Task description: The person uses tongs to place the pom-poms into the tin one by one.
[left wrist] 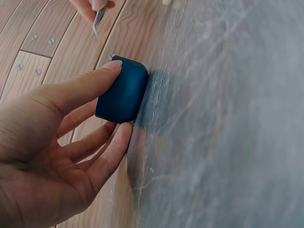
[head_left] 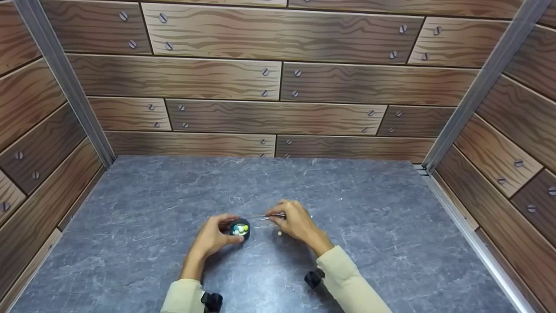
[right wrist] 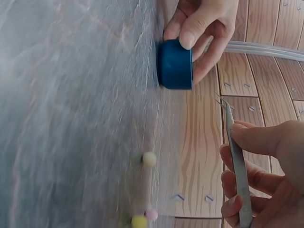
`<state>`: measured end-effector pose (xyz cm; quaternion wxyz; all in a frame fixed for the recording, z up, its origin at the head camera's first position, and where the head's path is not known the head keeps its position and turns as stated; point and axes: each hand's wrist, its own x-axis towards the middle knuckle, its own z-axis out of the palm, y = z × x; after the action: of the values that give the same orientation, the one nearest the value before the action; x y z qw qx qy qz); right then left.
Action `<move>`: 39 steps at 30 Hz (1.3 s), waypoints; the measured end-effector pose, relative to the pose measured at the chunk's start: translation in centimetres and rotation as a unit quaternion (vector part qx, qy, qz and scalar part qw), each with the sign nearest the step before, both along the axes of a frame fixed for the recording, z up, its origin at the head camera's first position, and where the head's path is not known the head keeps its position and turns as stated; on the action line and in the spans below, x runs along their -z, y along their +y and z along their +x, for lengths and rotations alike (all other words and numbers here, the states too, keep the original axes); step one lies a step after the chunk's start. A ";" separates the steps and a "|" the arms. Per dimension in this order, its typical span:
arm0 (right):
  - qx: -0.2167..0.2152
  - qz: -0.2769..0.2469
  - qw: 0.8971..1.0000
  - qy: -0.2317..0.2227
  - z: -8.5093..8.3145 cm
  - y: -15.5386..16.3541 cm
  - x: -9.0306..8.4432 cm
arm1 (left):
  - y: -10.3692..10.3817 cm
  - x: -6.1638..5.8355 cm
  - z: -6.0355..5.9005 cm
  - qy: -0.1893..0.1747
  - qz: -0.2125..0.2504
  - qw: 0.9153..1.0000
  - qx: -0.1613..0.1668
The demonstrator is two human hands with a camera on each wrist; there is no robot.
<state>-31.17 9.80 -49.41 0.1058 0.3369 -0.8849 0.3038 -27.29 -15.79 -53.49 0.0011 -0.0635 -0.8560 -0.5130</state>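
Note:
A small dark blue cup (head_left: 239, 229) (left wrist: 121, 90) (right wrist: 175, 64) stands on the grey stone table (head_left: 369, 226), with several coloured beads inside it. My left hand (head_left: 215, 235) (left wrist: 71, 123) (right wrist: 202, 23) grips the cup by its side between thumb and fingers. My right hand (head_left: 295, 222) (right wrist: 259, 166) pinches metal tweezers (head_left: 270, 216) (right wrist: 236, 156) (left wrist: 98, 19), whose tips point toward the cup and hover just right of it, holding nothing. Loose beads lie on the table near the right hand: a cream one (head_left: 279, 233) (right wrist: 149, 158), a yellow one (right wrist: 138, 221) and a pink one (right wrist: 151, 214).
Wood-pattern panels (head_left: 278, 87) wall the table in at the back and both sides, with metal posts (head_left: 65, 87) in the corners. A pale bead (left wrist: 166, 2) shows at the top edge of the left wrist view.

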 end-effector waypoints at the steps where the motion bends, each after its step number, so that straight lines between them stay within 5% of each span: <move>1: -0.001 -0.001 1.000 -0.001 0.0 0.2 0.0 | 0.0 0.0 0.0 -0.002 -0.001 1.000 0.000; 8: 0.006 0.002 1.000 -0.014 0.1 1.9 0.0 | 0.2 0.0 0.1 -0.025 0.003 1.000 -0.013; 27: 0.047 -0.001 0.999 -0.013 0.1 5.8 0.8 | 0.2 0.1 0.0 -0.014 0.000 1.000 -0.011; 39: 0.030 -0.003 0.999 -0.029 0.8 6.5 1.6 | 0.2 0.0 0.0 -0.027 0.011 1.000 -0.005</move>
<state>-30.36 16.33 -50.98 0.0906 0.3009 -0.8964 0.3127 -27.27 -15.63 -53.49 -0.0188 -0.0451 -0.8504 -0.5238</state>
